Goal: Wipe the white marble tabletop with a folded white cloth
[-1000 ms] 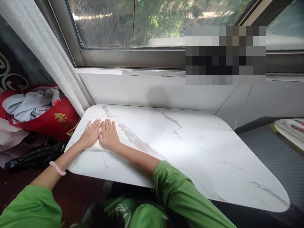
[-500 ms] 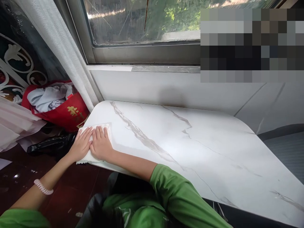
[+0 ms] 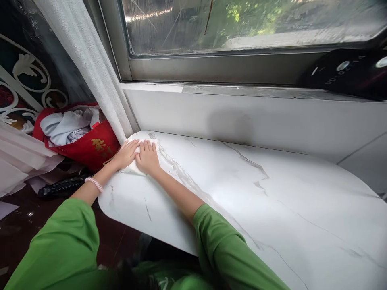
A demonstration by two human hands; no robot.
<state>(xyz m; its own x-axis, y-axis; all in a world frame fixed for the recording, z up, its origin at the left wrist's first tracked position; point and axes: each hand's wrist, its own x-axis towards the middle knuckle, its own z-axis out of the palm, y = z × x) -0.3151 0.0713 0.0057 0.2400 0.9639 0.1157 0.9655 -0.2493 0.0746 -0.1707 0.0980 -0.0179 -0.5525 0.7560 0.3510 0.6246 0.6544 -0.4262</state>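
Both hands lie open and flat, palms down, fingers stretched forward: the left hand [image 3: 125, 155] and the right hand [image 3: 148, 158] rest side by side on a white cloth [image 3: 133, 167], neither curled around it. The cloth sits directly under them, its edges showing just beyond the right fingertips and below the palms. With nothing gripped, the cloth is probably held by downward pressure alone — a spread palm covers more of it than a fist would.

Under the cloth is the marble-patterned tabletop [image 3: 242, 201], its rounded far-left corner just beyond the hands, its broad surface running well off to their right. Both arms angle leftward to get there; the right one crosses in front of the body, which likely explains its long, straight reach. The pink coiled band [image 3: 94, 184] sits behind the left hand, up the forearm, apart from the cloth.

Left of the left hand, off the tabletop, stands a red bag [image 3: 104, 151] — open at the top, seemingly to hold the pale fabric [image 3: 65, 127] bundled inside. A white curtain [image 3: 87, 60] hangs just beyond the hands, gathered narrow, perhaps to leave the window [image 3: 193, 24] uncovered.
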